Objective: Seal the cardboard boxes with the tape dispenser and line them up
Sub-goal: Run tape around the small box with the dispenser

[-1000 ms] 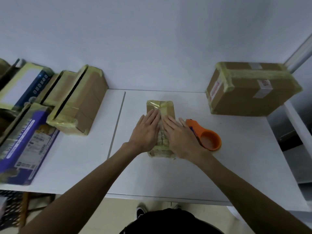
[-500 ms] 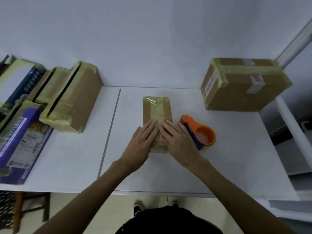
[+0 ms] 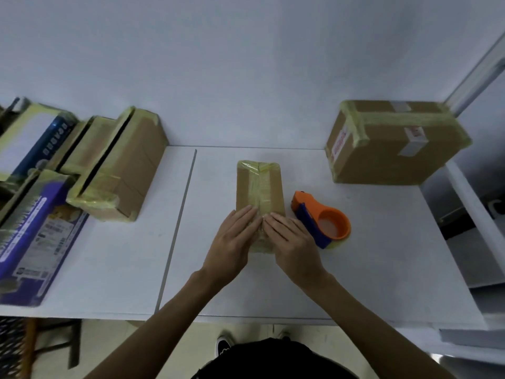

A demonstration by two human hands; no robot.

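A white table (image 3: 382,255) stands against a pale wall. On my feed the small cardboard box (image 3: 259,184) lies at the middle of it, a strip of yellowish tape running along its top. The left hand (image 3: 232,242) and right hand (image 3: 293,242) lie flat on its near end, fingers straight, fingertips meeting over the seam. That end is covered, so I cannot tell how the tape finishes there. The orange tape dispenser (image 3: 323,222) sits just right of the box. A large taped box (image 3: 393,143) stands far right, and more taped boxes (image 3: 123,165) cluster at the left.
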